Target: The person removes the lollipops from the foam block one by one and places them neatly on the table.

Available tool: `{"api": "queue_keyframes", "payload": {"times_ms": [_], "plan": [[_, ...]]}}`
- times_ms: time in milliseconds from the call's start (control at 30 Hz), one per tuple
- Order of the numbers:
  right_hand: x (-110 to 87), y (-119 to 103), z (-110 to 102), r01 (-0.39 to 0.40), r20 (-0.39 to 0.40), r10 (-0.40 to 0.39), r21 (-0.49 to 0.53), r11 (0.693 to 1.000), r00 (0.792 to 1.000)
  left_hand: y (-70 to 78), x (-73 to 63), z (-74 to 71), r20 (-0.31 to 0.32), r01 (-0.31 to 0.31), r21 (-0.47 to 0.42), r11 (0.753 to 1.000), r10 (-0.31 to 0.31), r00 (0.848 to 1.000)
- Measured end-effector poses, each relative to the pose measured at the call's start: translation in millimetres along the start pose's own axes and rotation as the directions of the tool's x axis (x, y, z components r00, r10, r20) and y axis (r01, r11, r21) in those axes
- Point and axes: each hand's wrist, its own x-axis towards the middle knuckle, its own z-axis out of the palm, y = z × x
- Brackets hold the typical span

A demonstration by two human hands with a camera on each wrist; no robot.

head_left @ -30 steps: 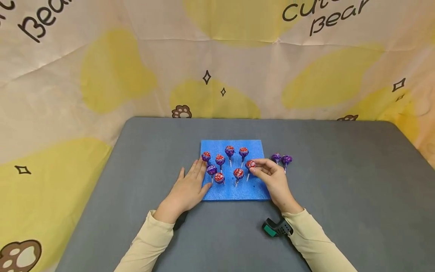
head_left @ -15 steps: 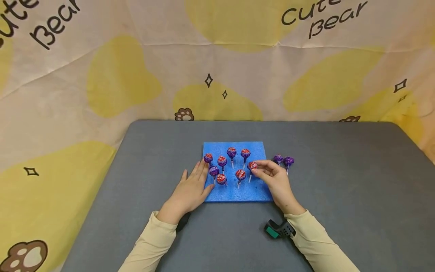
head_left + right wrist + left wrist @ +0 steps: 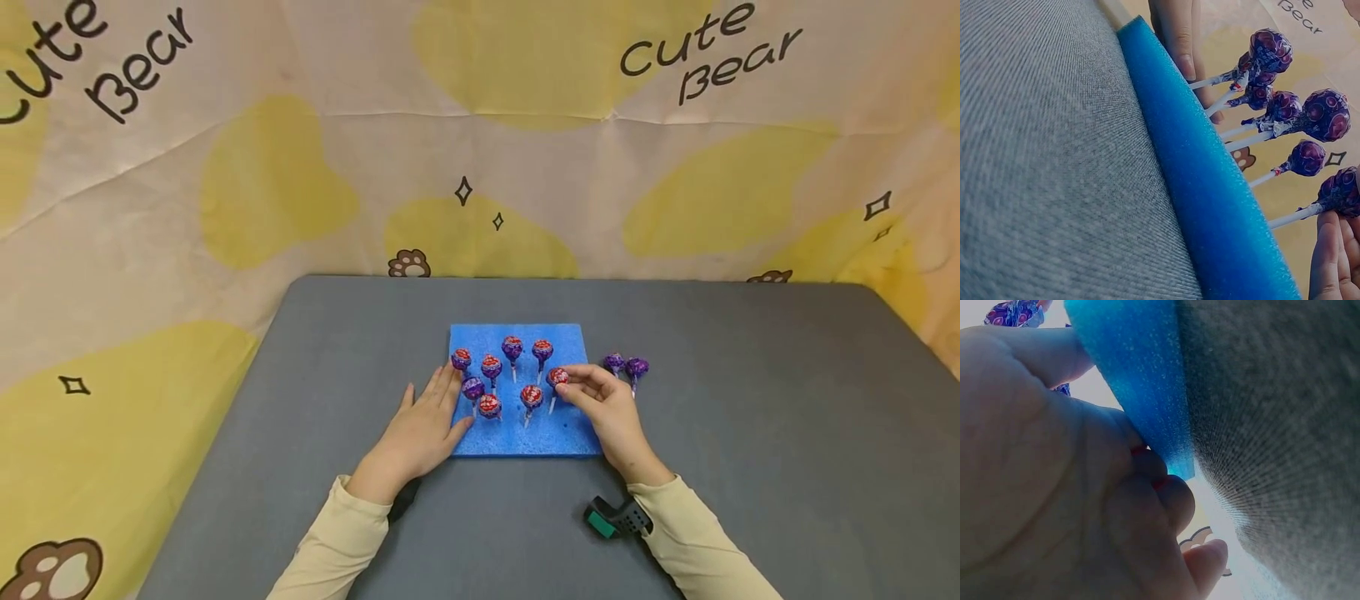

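A blue foam board point(image 3: 487, 442) lies on the grey table, with several lollipops in purple and red wrappers standing in it on white sticks. My right hand point(image 3: 615, 421) pinches the head of the lollipop point(image 3: 557, 377) at the board's right side. In the right wrist view that lollipop's stick point(image 3: 1294, 217) runs down to the foam. My left hand point(image 3: 422, 433) rests along the board's left edge, fingers stretched out, thumb over the front left part. From the left wrist, its fingers point(image 3: 1175, 503) show against the side of the foam point(image 3: 1135, 381).
Two more lollipops point(image 3: 636, 367) lie on the table point(image 3: 750, 417) just right of the board, beyond my right hand. A patterned cloth point(image 3: 525, 167) hangs behind the table's back edge. A black and green wrist device point(image 3: 618, 517) sits at my right sleeve.
The head view has shifted slightly, so everything sits lower in it. Both hands keep their places on the board and the lollipop.
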Motion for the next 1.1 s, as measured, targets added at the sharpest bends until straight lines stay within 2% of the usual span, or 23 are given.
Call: {"api": "queue_keyframes", "payload": {"times_ms": [233, 467, 633, 800, 1100], "plan": [[-7.9, 5.9, -1.4, -0.007, -0.016, 0.007, -0.003, 1.000, 1.000, 1.9, -3.1, 7.1, 0.021, 0.000, -0.003, 1.000, 0.000, 1.000], [-13.3, 10.7, -1.3, 0.032, -0.024, -0.031, 0.045, 0.998, 0.999, 2.4, -5.7, 11.3, 0.036, -0.005, -0.012, 1.000, 0.005, 0.999], [-14.7, 13.4, 0.7, 0.029, -0.031, -0.027, 0.066, 0.997, 0.999, 0.6, -8.2, 12.1, 0.049, 0.004, -0.007, 1.000, -0.004, 0.999], [-11.4, 13.0, 2.6, 0.044, -0.045, -0.040, 0.082, 0.996, 0.998, -2.1, -6.8, 9.8, 0.057, -0.005, 0.003, 1.000, 0.005, 0.998], [4.7, 5.2, -0.5, 0.105, -0.055, -0.098, 0.146, 0.984, 0.994, -3.8, 5.2, -1.6, 0.042, -0.015, 0.005, 1.000, 0.015, 0.999]]}}
